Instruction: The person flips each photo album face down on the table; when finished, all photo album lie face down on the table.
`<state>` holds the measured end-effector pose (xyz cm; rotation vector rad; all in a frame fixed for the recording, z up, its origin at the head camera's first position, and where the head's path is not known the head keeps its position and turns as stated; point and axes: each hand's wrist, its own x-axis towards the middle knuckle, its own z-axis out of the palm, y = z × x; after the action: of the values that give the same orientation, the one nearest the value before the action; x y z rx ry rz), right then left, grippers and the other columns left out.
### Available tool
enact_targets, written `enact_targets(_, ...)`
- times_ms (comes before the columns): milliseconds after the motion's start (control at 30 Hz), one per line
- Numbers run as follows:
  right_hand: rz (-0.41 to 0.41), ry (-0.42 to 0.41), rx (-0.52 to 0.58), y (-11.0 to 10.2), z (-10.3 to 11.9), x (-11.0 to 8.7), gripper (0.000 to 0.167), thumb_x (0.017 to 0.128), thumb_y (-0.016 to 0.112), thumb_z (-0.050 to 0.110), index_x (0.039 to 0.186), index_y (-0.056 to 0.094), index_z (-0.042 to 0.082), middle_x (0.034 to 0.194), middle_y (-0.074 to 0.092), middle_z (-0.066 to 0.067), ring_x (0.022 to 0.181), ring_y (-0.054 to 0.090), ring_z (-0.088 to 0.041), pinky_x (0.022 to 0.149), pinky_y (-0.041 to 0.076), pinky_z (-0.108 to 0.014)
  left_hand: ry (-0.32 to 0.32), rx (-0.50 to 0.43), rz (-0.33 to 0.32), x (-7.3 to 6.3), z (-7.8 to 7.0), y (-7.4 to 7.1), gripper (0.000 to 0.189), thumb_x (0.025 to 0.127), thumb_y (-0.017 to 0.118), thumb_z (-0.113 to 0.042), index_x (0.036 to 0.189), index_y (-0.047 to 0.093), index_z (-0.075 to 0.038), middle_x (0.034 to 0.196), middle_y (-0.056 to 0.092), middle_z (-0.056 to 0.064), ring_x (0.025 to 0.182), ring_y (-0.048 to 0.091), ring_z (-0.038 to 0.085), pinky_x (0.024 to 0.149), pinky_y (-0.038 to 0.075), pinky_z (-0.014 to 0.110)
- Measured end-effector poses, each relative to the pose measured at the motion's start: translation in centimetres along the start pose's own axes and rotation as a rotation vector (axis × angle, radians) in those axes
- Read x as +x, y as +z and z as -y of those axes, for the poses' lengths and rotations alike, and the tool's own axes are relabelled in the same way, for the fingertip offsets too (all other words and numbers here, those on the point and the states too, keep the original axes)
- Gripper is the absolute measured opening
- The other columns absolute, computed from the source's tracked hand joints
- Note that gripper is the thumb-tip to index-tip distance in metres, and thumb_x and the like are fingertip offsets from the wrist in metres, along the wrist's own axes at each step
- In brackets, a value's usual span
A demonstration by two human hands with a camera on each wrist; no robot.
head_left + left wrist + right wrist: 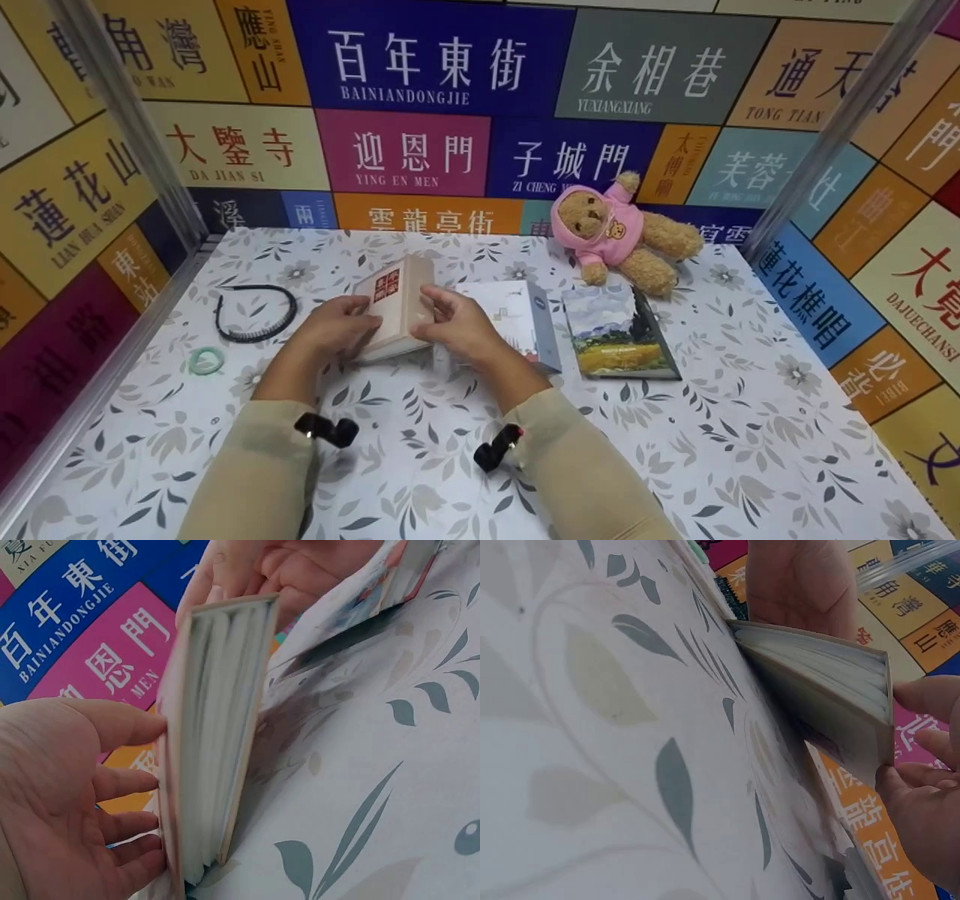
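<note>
A thick beige book (395,313) with a red square of white characters on its cover stands tilted above the patterned tabletop, its closed page block (217,727) facing the left wrist camera. On the left side, my left hand (330,326) touches the front cover with fairly straight fingers (131,784). My right hand (469,326) pinches the spine between thumb and fingers (922,694). Just right of the beige book lies a white book-like item with a blue side (541,322), partly hidden by my right hand. Beside it is a book with a landscape painting cover (615,334).
A teddy bear in a pink hoodie (611,232) leans at the back right, near the printed wall panel (405,154). On the left lie a black headband (291,311) and a pale green ring-shaped item (196,363). Clear posts (840,112) stand at the corners.
</note>
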<state>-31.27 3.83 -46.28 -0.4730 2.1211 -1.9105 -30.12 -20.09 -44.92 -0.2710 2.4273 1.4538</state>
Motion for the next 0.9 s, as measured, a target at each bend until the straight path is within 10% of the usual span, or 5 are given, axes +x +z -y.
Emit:
enact_targets(467, 0.101, 0.051, -0.457, 0.51, -0.16, -0.4, 0.068, 0.094, 0.08, 0.018, 0.157, 0.054, 0.011, 0.178, 0.024, -0.014, 0.167, 0.023, -0.03, 0.137, 0.019, -0.04, -0.036, 0.19, -0.003, 0.23, 0.08, -0.45, 0.073, 0.102, 0.068, -0.037, 0.166, 0.041, -0.018, 0.179, 0.025, 0.013, 0.166, 0.021, 0.042, 0.135, 0.015, 0.063)
enact_targets(900, 0.125, 0.071, -0.335, 0.36, -0.04, -0.55, 0.067, 0.097, 0.078, 0.02, 0.157, 0.053, 0.009, 0.168, 0.048, -0.009, 0.154, 0.05, -0.027, 0.127, 0.043, -0.043, 0.083, 0.392, -0.042, 0.11, -0.42, 0.01, 0.07, 0.098, 0.067, -0.029, 0.16, 0.048, -0.003, 0.177, 0.022, 0.024, 0.164, 0.018, 0.049, 0.135, 0.014, 0.064)
